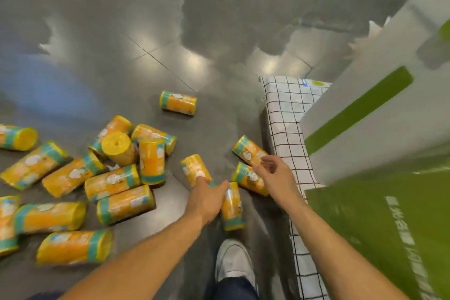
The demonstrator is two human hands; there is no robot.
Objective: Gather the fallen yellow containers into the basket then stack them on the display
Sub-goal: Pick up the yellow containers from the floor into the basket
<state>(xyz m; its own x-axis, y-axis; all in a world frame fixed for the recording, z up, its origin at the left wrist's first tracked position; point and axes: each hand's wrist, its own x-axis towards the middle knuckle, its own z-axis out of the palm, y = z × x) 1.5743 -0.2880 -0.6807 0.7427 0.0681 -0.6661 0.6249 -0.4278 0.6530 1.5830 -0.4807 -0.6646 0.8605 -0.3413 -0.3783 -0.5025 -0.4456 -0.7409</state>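
**Just starting to pick up the fallen containers**

The gathering step is only just beginning. Lots of yellow containers are lying on their sides on the grey floor. Most are sitting in a heap at the lower left of the frame. A lone container is lying near the middle, and a few are lying at the lower middle by the hands. No basket is showing plainly, and I cannot tell if the checked cloth at the right is part of one.

The left hand is reaching down to the container just above the white shoe. Its fingers and thumb are apart at the container's top end, and the blur is hiding whether they are touching it. The right hand is hovering over two containers lying beside the checked cloth, with its fingers loosely spread and holding nothing.

Next, I think, each hand is going to need to close round one container and lift it.

The upper left is giving lots of open floor. At the right, the green and white display is sticking out over the cloth, close to the right hand, so lifting there is calling for care. The round containers may be rolling away if bumped
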